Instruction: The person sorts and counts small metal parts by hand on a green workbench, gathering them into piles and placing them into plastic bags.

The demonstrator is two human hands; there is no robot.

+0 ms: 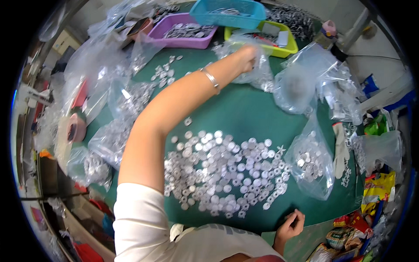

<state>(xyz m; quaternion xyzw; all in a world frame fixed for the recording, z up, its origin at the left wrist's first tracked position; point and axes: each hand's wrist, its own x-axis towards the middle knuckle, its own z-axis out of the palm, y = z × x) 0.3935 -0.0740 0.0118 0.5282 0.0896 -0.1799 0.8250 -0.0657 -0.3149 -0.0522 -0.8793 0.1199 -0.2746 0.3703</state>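
Note:
My left hand (248, 57) reaches to the far side of the green table, its fingers closed on a clear plastic bag (262, 75) with small silvery pieces inside. A bangle circles that wrist. Down at the near right edge of the table, my right hand (291, 225) rests with curled fingers, and nothing shows in it. Between the two hands spreads a wide layer of small silver metal pieces (227, 174), many round with scalloped edges. Right of them lies a knotted clear bag (312, 163) of similar round pieces.
Purple (185, 41), blue (227, 15) and yellow-green bins (283, 51) of metal parts stand along the back. Filled clear bags (131, 100) crowd the left side. Further clear bags (299, 85) and a white glove (339, 150) lie right. Colourful packets (345, 238) sit beyond the right edge.

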